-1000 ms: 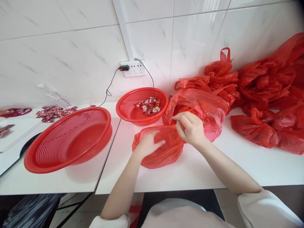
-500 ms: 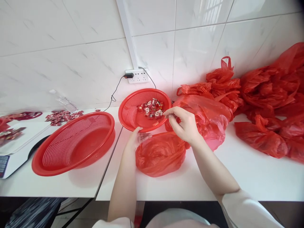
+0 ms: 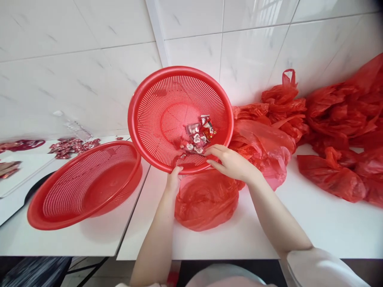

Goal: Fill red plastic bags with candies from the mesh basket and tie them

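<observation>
My left hand (image 3: 174,178) grips the near rim of a red plastic basket (image 3: 176,89), thumb over the edge. The basket is tilted up, its inside facing me. Small wrapped candies (image 3: 196,137), red and white with a few gold ones, lie bunched at its lower right. My right hand (image 3: 226,159) reaches over the lower right rim, fingers stretched apart beside the candies; I see nothing held in it. Below the basket, a red plastic bag (image 3: 206,203) rests on the white table with its mouth spread.
Another red basket (image 3: 110,189) stands tilted to the left. Behind it lie a pile of wrapped candies (image 3: 67,148) and a clear bottle (image 3: 76,128) on its side. Several red bags (image 3: 338,115) are heaped along the wall at right. A gap (image 3: 131,217) separates two tables.
The basket with the candies has been lifted and tipped toward me, and the candies have slid to its lower right. My left hand has closed on the rim; my right fingers have spread.
</observation>
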`<state>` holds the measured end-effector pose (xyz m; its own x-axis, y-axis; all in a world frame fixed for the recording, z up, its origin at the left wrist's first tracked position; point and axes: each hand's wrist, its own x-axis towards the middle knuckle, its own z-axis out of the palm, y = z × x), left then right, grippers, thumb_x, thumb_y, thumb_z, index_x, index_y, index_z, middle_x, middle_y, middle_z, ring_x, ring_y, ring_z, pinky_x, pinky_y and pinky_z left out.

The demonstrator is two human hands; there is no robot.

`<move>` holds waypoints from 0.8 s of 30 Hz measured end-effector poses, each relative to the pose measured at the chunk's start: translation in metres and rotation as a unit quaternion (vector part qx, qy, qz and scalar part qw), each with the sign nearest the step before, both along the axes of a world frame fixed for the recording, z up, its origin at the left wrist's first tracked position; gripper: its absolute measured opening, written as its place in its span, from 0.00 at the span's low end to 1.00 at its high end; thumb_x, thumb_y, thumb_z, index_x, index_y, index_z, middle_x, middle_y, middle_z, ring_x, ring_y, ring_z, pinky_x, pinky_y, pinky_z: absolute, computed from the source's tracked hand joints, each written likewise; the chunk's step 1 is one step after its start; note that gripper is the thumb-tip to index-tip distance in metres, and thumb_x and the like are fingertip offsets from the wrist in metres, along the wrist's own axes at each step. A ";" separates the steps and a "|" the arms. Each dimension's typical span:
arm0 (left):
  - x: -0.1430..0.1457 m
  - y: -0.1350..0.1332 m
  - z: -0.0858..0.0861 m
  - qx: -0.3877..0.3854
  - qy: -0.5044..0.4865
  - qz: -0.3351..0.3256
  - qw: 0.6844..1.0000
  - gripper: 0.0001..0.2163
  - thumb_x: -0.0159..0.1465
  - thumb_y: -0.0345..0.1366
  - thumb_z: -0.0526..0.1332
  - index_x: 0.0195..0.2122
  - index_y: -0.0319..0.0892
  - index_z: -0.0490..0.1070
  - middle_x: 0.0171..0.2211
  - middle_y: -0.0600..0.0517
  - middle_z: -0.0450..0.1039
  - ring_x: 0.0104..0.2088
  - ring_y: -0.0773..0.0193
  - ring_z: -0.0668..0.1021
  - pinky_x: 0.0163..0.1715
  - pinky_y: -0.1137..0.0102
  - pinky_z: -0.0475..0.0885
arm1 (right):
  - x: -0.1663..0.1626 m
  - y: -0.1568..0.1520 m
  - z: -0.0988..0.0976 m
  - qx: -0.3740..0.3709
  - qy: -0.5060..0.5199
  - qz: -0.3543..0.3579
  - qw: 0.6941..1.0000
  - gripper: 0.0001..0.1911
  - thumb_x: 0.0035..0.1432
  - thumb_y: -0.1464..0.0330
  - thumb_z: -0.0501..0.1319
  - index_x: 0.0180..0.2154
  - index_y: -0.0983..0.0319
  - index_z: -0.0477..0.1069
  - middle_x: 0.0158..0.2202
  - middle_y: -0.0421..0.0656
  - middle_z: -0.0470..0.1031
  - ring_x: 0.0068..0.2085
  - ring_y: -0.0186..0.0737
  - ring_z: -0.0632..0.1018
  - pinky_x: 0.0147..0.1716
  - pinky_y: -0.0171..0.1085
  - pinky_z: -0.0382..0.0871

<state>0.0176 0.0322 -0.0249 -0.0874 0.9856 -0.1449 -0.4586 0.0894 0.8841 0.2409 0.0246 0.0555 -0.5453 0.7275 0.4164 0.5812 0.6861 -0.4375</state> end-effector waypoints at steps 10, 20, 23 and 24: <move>0.024 -0.012 -0.011 -0.010 -0.011 -0.016 1.000 0.19 0.46 0.33 0.61 0.42 0.38 0.74 0.38 0.49 0.80 0.46 0.49 0.79 0.45 0.59 0.75 | -0.032 0.014 -0.046 -0.051 -0.118 -0.044 0.991 0.41 0.58 0.44 0.56 0.65 0.60 0.58 0.67 0.56 0.54 0.67 0.65 0.56 0.61 0.62 0.54; 0.012 -0.004 -0.013 -0.054 -0.018 -0.025 0.998 0.19 0.47 0.33 0.58 0.40 0.34 0.75 0.33 0.46 0.80 0.34 0.53 0.81 0.34 0.62 0.77 | -0.018 0.020 -0.035 -0.091 -0.007 0.160 0.983 0.22 0.56 0.74 0.64 0.53 0.59 0.74 0.52 0.45 0.77 0.53 0.44 0.76 0.55 0.41 0.68; 0.013 -0.004 -0.014 -0.044 -0.015 -0.024 0.999 0.19 0.48 0.34 0.58 0.42 0.35 0.74 0.35 0.46 0.80 0.35 0.54 0.81 0.32 0.63 0.77 | -0.015 0.021 -0.031 -0.114 0.061 0.100 0.987 0.17 0.62 0.72 0.58 0.51 0.57 0.75 0.49 0.44 0.79 0.48 0.41 0.79 0.52 0.41 0.70; 0.013 -0.004 -0.014 -0.044 -0.011 -0.020 0.999 0.19 0.48 0.33 0.58 0.42 0.35 0.74 0.35 0.46 0.80 0.34 0.54 0.81 0.32 0.63 0.77 | -0.015 0.022 -0.032 -0.116 0.087 0.057 0.988 0.16 0.63 0.70 0.57 0.52 0.57 0.75 0.48 0.44 0.79 0.47 0.42 0.80 0.52 0.41 0.70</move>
<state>0.0309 0.0282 -0.0385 -0.0438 0.9716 -0.2324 -0.4720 0.1849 0.8620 0.2259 0.0467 0.0232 -0.5639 0.7521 0.3412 0.4080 0.6129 -0.6767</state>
